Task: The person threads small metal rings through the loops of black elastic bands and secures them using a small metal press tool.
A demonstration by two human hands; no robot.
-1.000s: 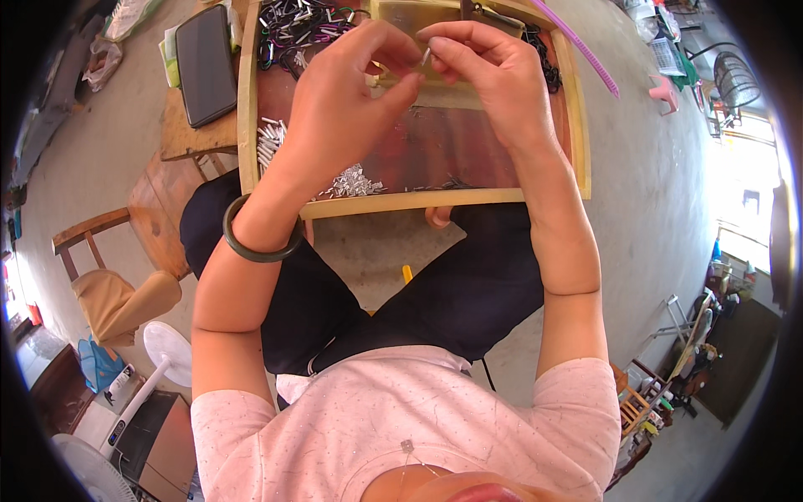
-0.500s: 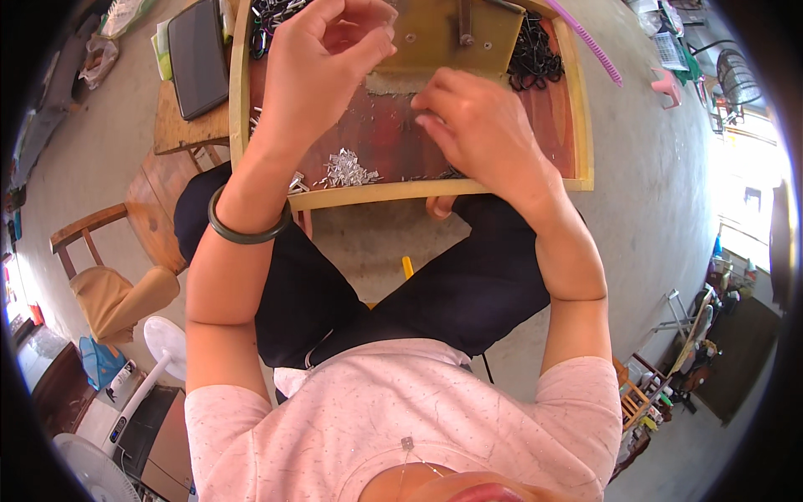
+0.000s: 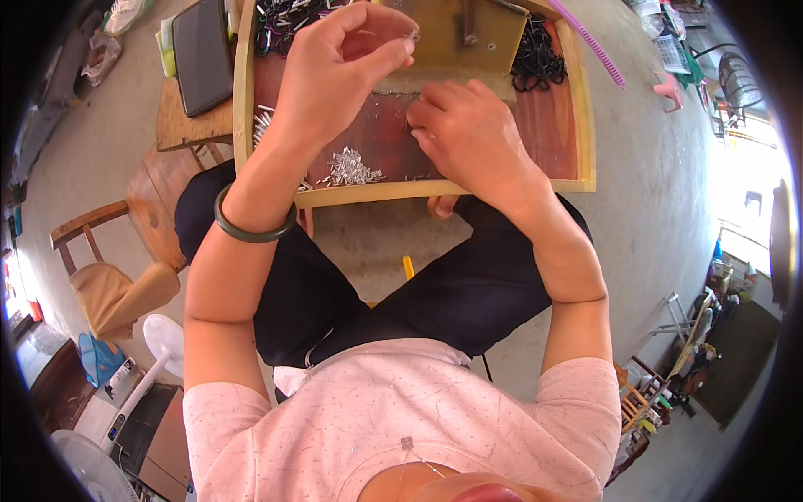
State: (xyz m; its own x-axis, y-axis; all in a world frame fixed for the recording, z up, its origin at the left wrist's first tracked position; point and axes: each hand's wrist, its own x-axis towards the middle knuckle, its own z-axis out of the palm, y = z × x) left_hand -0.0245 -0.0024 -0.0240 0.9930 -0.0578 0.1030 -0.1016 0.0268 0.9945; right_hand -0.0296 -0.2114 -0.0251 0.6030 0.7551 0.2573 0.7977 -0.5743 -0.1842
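Observation:
My left hand (image 3: 330,79) is raised over the left half of a wood-framed work tray (image 3: 381,194). Between its thumb and forefinger is a small silvery metal piece (image 3: 414,35), too small to tell its exact kind. To the right, my right hand (image 3: 473,138) hangs low over the red tray floor, its fingers curled together. Whatever they might hold is hidden. A heap of short silvery metal tubes (image 3: 350,168) lies near the front rim, between my wrists. Behind my hands stands an olive-yellow metal plate (image 3: 439,54) with a dark upright rod (image 3: 469,25).
Bundles of black cord loops (image 3: 537,60) lie at the tray's back right, with dark cords (image 3: 288,21) and silvery bits at its back left. A purple coiled tube (image 3: 590,42) crosses the right rim. Left stand a small wooden table holding a black tablet (image 3: 202,58) and a wooden chair (image 3: 155,205).
My left hand has shifted slightly right and down, its thumb and forefinger now meeting at the small metal piece. My right hand has moved slightly left.

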